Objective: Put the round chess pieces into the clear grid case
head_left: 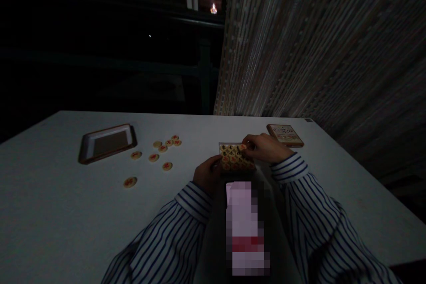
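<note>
Rows of round Chinese chess pieces [233, 159], marked in black and red characters, fill a small shallow box in front of me. My left hand [207, 174] grips this box by its left side, the thumb at its edge. Over the box's upper right corner, my right hand [264, 147] has its fingers pinched on a chess piece [244, 146]. Several loose chess pieces [153, 157] lie scattered on the table to the left, most showing red characters. One loose piece [157, 144] shows a plain face.
An open, brown-rimmed box lid or tray [108, 143] lies at the table's left. A flat box with a printed top [285, 135] lies beyond my right hand. The white table [66, 213] ends before a string curtain [266, 53]. A bright blurred patch [244, 217] is in my lap.
</note>
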Demonstrator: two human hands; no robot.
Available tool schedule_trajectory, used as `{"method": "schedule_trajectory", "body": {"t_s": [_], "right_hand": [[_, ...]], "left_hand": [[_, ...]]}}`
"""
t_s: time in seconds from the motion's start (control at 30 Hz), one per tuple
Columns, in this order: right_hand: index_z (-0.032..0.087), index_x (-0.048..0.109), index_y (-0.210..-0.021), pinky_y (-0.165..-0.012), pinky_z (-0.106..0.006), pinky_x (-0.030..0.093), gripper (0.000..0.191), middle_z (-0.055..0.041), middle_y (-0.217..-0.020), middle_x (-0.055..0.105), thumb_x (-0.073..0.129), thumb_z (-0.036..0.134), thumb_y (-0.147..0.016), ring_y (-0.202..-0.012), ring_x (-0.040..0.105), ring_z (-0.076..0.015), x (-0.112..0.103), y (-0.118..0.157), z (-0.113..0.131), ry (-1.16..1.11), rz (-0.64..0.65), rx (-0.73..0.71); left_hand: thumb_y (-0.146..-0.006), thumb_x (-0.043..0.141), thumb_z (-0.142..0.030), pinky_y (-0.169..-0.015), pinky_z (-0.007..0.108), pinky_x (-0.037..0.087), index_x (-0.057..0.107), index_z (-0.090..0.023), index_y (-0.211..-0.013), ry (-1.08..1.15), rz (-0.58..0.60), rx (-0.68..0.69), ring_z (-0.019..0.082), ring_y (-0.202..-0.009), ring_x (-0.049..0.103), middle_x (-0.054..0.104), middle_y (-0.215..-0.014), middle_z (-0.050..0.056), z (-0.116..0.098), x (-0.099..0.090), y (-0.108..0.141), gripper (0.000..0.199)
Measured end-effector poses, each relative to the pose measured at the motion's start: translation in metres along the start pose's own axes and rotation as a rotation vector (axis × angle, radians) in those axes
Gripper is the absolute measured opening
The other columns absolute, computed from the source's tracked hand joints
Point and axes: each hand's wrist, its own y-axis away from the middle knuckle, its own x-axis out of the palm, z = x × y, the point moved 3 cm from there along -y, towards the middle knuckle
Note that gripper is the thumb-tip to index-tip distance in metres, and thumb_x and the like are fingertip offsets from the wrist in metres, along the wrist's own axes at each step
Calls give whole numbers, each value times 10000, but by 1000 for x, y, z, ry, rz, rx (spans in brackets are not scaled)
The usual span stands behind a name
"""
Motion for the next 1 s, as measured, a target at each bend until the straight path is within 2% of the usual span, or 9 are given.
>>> {"method": "schedule_trajectory", "body": {"t_s": [0.2,0.5,0.73,1.0], "right_hand": [[217,606,-885,-606,-228,349,220,-16,-775,641,502,345,-738,-711,564,-144,5,-1,1,21,43,-36],[205,616,-895,-548,-217,338,247,-30,-771,640,509,358,-734,-659,556,-134,14,-4,1,27,108,0],[217,614,-911,-539,-226,332,274,-37,-789,640,509,388,-724,-689,563,-153,18,-5,0,46,130,2],[214,621,-785,-500,-223,295,189,-27,-741,627,504,349,-724,-621,541,-129,19,-4,2,79,172,-13]], "left_hand": [[-732,504,-252,-789,316,499,600,-160,-987,-16,-2,15,167,-855,616,662,-949,63,0,0,0,287],[-718,504,-212,-788,305,503,606,-171,-972,3,-19,20,157,-850,617,664,-945,46,-2,-1,2,277],[-720,494,-184,-810,315,493,609,-174,-960,-49,-11,26,158,-874,610,661,-959,43,-7,-2,2,267],[-714,489,-177,-815,314,492,608,-192,-964,-90,-9,63,154,-886,605,658,-967,25,-4,-2,1,278]]}}
